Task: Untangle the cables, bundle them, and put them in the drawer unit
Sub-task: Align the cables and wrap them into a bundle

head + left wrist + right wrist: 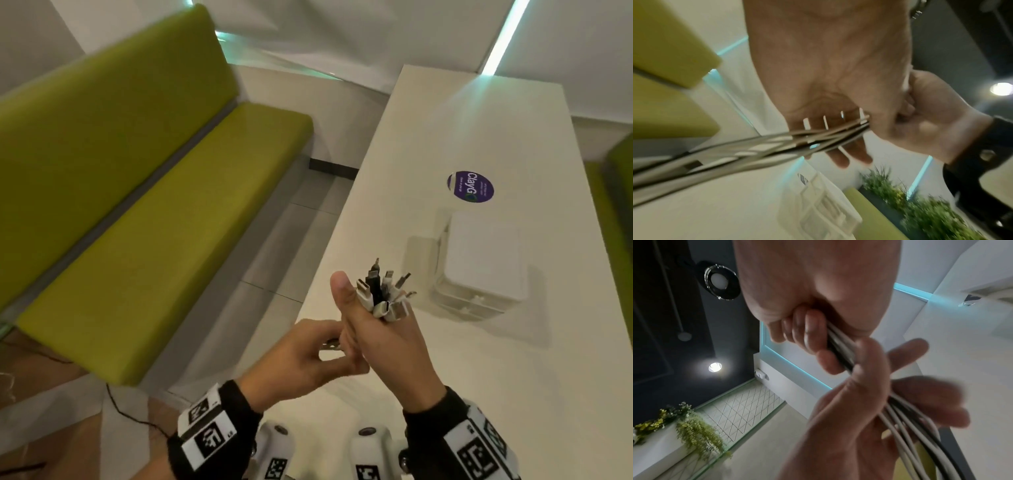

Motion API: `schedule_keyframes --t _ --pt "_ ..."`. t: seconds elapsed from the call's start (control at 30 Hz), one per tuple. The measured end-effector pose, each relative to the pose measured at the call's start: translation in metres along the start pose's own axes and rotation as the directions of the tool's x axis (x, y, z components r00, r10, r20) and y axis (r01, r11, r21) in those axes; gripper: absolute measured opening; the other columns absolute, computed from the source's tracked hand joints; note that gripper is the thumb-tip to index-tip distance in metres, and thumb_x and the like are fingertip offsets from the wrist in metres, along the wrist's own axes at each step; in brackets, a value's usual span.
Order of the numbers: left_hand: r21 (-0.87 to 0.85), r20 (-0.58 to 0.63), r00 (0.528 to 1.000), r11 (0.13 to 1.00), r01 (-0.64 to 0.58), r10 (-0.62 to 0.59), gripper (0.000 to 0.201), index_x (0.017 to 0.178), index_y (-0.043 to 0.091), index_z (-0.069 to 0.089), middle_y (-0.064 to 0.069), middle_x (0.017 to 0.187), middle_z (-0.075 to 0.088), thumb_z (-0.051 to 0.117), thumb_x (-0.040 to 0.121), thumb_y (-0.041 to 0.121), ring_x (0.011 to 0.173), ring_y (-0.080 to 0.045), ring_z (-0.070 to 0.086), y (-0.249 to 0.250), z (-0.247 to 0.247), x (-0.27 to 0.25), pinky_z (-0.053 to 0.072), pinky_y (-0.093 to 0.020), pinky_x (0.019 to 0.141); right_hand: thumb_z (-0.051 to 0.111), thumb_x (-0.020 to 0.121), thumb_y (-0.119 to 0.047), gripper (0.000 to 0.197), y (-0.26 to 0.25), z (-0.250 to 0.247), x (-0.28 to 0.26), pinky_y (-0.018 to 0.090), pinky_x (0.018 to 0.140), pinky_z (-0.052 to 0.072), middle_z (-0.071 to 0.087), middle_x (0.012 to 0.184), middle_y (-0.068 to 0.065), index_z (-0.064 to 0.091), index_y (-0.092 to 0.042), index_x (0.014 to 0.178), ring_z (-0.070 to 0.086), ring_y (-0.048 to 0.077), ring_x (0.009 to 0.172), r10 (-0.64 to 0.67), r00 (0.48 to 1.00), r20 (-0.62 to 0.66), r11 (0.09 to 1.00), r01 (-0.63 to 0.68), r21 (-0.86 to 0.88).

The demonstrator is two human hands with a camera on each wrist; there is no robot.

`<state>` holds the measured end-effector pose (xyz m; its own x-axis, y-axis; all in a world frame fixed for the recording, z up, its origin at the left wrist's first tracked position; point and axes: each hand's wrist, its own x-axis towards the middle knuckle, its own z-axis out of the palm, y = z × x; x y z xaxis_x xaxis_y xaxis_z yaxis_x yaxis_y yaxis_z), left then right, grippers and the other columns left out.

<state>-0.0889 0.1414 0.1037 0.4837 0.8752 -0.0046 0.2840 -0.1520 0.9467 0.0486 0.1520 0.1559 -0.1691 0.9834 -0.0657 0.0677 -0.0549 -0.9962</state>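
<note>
My right hand (376,332) grips a bundle of white and black cables (383,294) upright, above the white table's near left edge. Their USB plugs fan out above my fist. In the right wrist view its fingers (807,331) curl round the cables (840,347). Just below, my left hand (318,353) holds the same strands between thumb and fingers (869,369). From the left hand (828,81), the cables (735,154) trail away to the lower left. The white drawer unit (479,270) stands on the table beyond my right hand, its drawers shut.
The white table (496,394) carries a round purple sticker (470,187) behind the drawer unit. A green bench (154,222) runs along the left, across a strip of tiled floor. A thin black wire (130,411) lies on the floor near it.
</note>
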Motion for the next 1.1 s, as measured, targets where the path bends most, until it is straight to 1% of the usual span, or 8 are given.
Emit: schedule_keyframes --t 0.1,0.33,0.43,0.53,0.6,0.8,0.93,1.1 --pt "0.169 -0.017 0.997 0.983 -0.066 0.070 0.028 0.090 0.019 0.065 0.002 0.086 0.070 0.054 0.093 0.044 0.077 -0.021 0.064 -0.012 0.037 0.010 0.051 -0.045 0.070 0.060 0.079 -0.062 0.068 0.015 -0.026 -0.014 0.042 0.053 0.028 0.023 0.053 0.012 0.026 -0.007 0.058 0.027 0.020 0.049 -0.008 1.000 -0.024 0.997 0.010 0.080" --pt "0.498 -0.005 0.974 0.846 -0.193 0.225 0.037 0.088 0.028 0.059 0.002 0.071 0.068 0.037 0.092 0.058 0.061 -0.013 0.060 -0.020 0.107 0.008 0.046 -0.036 0.060 0.061 0.084 -0.050 0.062 0.047 -0.077 -0.067 0.040 0.050 0.011 0.017 0.045 0.002 0.023 -0.015 0.051 0.014 0.020 0.043 0.001 0.999 -0.038 0.891 0.016 0.454" --pt "0.504 0.002 0.972 0.840 -0.202 0.233 0.052 0.082 0.015 0.063 -0.001 0.063 0.064 0.034 0.094 0.057 0.054 -0.016 0.053 -0.007 0.128 0.002 0.039 -0.034 0.051 0.063 0.086 -0.040 0.059 0.047 -0.090 -0.089 0.037 0.047 0.017 0.017 0.045 0.002 0.022 -0.014 0.053 0.015 0.019 0.039 -0.043 0.999 -0.034 0.871 0.054 0.488" --pt "0.515 -0.012 0.961 0.826 -0.231 0.277 0.019 0.085 0.027 0.057 0.013 0.055 0.053 0.045 0.095 0.038 0.055 -0.014 0.050 0.000 0.139 0.002 0.034 -0.028 0.049 0.069 0.084 -0.027 0.057 0.046 -0.096 -0.101 0.031 0.044 0.016 0.018 0.046 0.001 0.022 -0.013 0.055 0.014 0.020 0.040 -0.126 0.990 -0.059 0.899 0.139 0.416" --pt "0.517 0.000 0.954 0.816 -0.257 0.300 0.019 0.088 0.030 0.056 0.016 0.053 0.047 0.042 0.095 0.041 0.052 -0.011 0.047 0.006 0.144 -0.001 0.036 -0.027 0.049 0.070 0.084 -0.022 0.056 0.045 -0.099 -0.108 0.028 0.043 0.019 0.020 0.044 0.000 0.025 -0.013 0.053 0.016 0.019 0.039 -0.165 0.982 -0.089 0.896 0.187 0.402" --pt "0.514 0.032 0.945 0.805 -0.295 0.326 0.038 0.090 0.022 0.057 0.002 0.065 0.062 0.036 0.092 0.054 0.057 -0.014 0.054 0.012 0.150 -0.003 0.039 -0.027 0.052 0.064 0.086 -0.036 0.052 0.044 -0.104 -0.118 0.032 0.046 0.029 0.045 0.051 0.014 0.039 -0.005 0.053 0.044 0.023 0.041 -0.165 0.983 -0.084 0.880 0.186 0.438" --pt "0.443 0.004 0.941 0.843 -0.305 0.339 0.041 0.069 0.024 0.051 0.017 0.052 0.051 0.038 0.092 0.055 0.045 -0.003 0.042 0.011 0.152 0.000 0.024 -0.016 0.048 0.064 0.088 -0.029 0.054 0.039 -0.106 -0.118 0.025 0.041 0.022 0.022 0.045 0.005 0.025 -0.011 0.055 0.019 0.018 0.036 -0.178 0.982 -0.059 0.868 0.185 0.461" --pt "0.448 0.038 0.924 0.820 -0.356 0.380 0.027 0.079 0.029 0.049 0.024 0.052 0.049 0.041 0.092 0.051 0.043 0.003 0.041 0.014 0.157 0.012 0.023 -0.012 0.047 0.069 0.085 -0.031 0.054 0.038 -0.111 -0.118 0.029 0.044 0.014 0.016 0.049 0.004 0.026 -0.006 0.064 0.012 0.019 0.041 -0.180 0.972 -0.150 0.903 0.224 0.367"
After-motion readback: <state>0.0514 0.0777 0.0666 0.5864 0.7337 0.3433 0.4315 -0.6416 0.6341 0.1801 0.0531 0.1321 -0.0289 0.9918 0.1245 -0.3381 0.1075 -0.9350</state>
